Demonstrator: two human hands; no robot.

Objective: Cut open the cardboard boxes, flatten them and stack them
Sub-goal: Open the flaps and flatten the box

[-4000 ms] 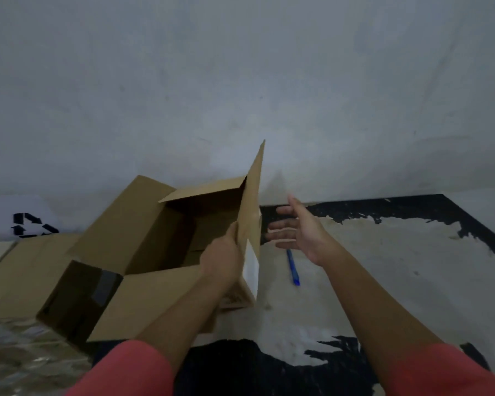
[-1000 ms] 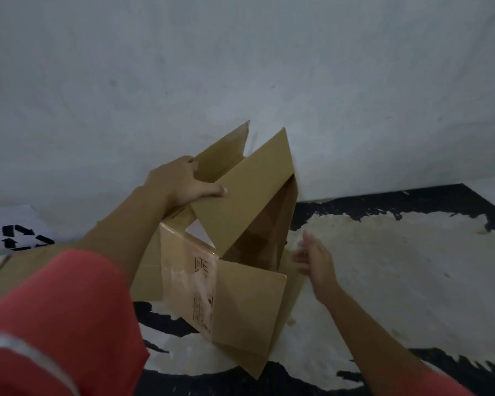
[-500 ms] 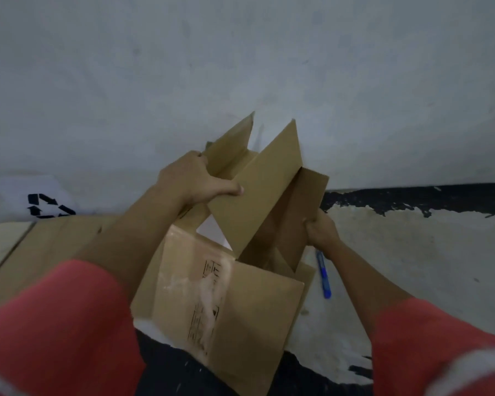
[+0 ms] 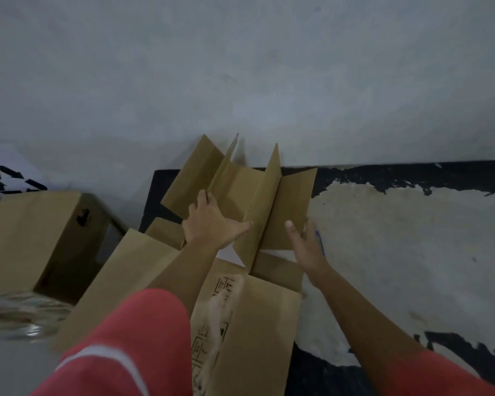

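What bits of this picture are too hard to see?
Head view, blue pen: mostly hidden behind the right hand.
Head view, print on the cardboard box: too blurred to read.
Head view, recycling sign: cut off by the left edge.

Open floor (image 4: 397,252) right of upright flaps (image 4: 270,195); box (image 4: 32,232) left
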